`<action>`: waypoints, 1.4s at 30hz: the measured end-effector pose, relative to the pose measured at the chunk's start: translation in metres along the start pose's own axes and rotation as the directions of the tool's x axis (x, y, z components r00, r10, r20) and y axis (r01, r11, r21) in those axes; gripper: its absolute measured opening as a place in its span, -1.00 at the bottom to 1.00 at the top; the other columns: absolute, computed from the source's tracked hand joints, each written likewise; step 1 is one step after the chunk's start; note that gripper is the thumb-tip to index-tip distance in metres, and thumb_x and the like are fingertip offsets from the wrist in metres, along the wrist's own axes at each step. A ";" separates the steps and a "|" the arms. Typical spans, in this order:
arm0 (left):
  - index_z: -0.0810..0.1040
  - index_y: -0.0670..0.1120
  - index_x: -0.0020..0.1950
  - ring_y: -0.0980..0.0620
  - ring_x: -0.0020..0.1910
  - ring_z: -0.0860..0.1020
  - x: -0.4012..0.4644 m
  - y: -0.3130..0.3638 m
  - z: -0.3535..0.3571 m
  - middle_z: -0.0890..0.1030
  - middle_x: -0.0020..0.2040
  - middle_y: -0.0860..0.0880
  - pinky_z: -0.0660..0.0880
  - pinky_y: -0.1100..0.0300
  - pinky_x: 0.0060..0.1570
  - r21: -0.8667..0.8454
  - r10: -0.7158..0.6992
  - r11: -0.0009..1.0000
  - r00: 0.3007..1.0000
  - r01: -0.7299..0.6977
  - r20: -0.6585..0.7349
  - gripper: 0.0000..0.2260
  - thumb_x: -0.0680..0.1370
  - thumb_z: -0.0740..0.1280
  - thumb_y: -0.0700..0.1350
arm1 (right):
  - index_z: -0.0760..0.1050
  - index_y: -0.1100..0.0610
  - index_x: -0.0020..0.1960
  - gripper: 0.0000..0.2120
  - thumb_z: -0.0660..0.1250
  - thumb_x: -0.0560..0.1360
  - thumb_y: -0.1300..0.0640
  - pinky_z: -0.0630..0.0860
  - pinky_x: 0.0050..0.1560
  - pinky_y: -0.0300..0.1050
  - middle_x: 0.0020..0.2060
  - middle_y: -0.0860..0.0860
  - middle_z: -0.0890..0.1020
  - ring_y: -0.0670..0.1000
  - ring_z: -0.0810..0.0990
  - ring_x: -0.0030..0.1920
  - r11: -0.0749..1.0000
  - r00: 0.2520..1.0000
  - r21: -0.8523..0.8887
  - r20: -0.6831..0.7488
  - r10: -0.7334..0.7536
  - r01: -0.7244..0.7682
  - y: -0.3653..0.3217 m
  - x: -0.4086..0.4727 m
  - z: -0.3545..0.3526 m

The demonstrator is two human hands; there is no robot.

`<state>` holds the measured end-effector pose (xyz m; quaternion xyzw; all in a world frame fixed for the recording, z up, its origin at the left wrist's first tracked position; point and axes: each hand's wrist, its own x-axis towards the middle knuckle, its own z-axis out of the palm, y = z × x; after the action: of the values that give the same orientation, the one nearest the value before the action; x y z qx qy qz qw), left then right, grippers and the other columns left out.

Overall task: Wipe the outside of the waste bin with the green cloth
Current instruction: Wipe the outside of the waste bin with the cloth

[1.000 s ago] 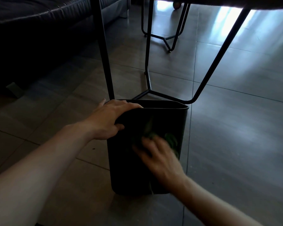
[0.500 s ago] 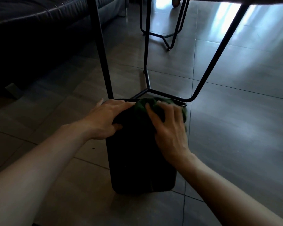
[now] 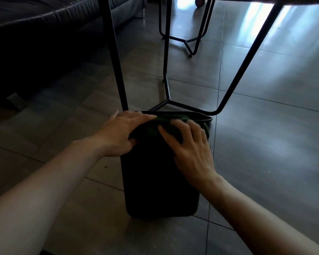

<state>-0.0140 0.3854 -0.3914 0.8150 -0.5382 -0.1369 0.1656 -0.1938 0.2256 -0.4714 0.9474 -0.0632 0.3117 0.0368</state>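
A black rectangular waste bin [image 3: 155,181] stands upright on the tiled floor, right in front of me. My left hand [image 3: 122,133] grips its near-left top rim, thumb on the outer wall. My right hand [image 3: 190,150] lies flat on the green cloth [image 3: 155,128] and presses it against the upper part of the bin's near wall, just under the rim. The cloth is bunched, and the fingers hide part of it. Nothing of the bin's inside can be seen.
Black metal table legs [image 3: 118,70] rise directly behind the bin, joined by a bent floor bar [image 3: 191,108]. A dark sofa [image 3: 35,34] fills the upper left. A second metal frame [image 3: 190,41] stands farther back. Grey floor tiles [image 3: 265,144] stretch to the right.
My right hand has carried the cloth from the middle of the near wall up to the rim and stays there. The left hand kept its hold on the rim.
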 end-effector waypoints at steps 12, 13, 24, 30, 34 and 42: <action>0.22 0.36 0.51 0.06 0.61 0.15 -0.002 0.003 0.001 0.35 0.53 0.13 -0.05 -0.30 0.58 0.005 -0.004 1.000 1.000 0.004 0.016 -0.29 0.53 0.44 -0.16 | 0.42 -0.05 0.51 -0.50 0.34 0.58 0.02 0.57 0.21 0.07 0.45 0.03 0.40 0.17 0.43 0.32 0.726 0.692 0.034 0.275 -0.667 0.687 -0.019 -0.120 0.024; 0.23 0.36 0.51 0.05 0.60 0.16 -0.002 0.003 0.001 0.36 0.53 0.12 -0.04 -0.29 0.57 0.006 0.000 1.000 1.000 0.000 0.014 -0.29 0.53 0.44 -0.16 | 0.42 -0.04 0.50 -0.52 0.32 0.58 0.05 0.53 0.20 0.10 0.44 0.06 0.39 0.20 0.43 0.30 0.756 0.733 0.023 0.229 -0.640 0.654 -0.013 -0.104 0.021; 0.23 0.35 0.52 0.04 0.60 0.17 0.005 0.001 -0.001 0.34 0.54 0.14 -0.08 -0.33 0.57 0.003 -0.022 1.000 1.000 0.022 0.017 -0.30 0.53 0.43 -0.17 | 0.37 -0.01 0.53 -0.45 0.31 0.55 0.03 0.57 0.17 0.21 0.42 0.12 0.36 0.29 0.40 0.30 0.932 0.921 0.007 0.152 -0.360 0.363 -0.021 -0.071 0.023; 0.24 0.36 0.50 0.07 0.57 0.19 0.001 0.002 0.001 0.34 0.53 0.18 -0.04 -0.30 0.58 0.009 -0.008 1.000 1.000 0.007 0.009 -0.30 0.52 0.44 -0.16 | 0.57 -0.11 0.36 -0.66 0.29 0.60 0.04 0.63 0.13 0.04 0.38 0.01 0.45 0.19 0.46 0.29 0.813 0.776 0.107 0.252 -0.578 0.572 -0.024 -0.129 0.025; 0.22 0.36 0.52 0.04 0.59 0.20 0.003 0.001 0.002 0.34 0.54 0.17 -0.04 -0.32 0.57 0.017 -0.007 1.000 1.000 0.006 0.020 -0.28 0.52 0.44 -0.15 | 0.39 0.00 0.52 -0.49 0.28 0.58 0.02 0.36 0.29 0.21 0.40 0.14 0.34 0.29 0.35 0.32 0.989 0.990 0.060 0.025 -0.136 0.134 0.001 -0.042 0.010; 0.21 0.36 0.53 0.05 0.63 0.11 0.001 0.003 0.000 0.30 0.58 0.09 -0.10 -0.26 0.60 0.028 -0.032 0.999 0.999 0.031 0.038 -0.29 0.54 0.43 -0.14 | 0.49 -0.05 0.47 -0.48 0.42 0.51 0.01 0.61 0.16 0.14 0.39 0.08 0.42 0.25 0.43 0.30 0.906 0.878 0.076 0.224 -0.423 0.417 -0.038 -0.105 0.020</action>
<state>-0.0161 0.3833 -0.3904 0.8227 -0.5303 -0.1477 0.1419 -0.2608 0.2708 -0.5511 0.9690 0.1438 0.1827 0.0839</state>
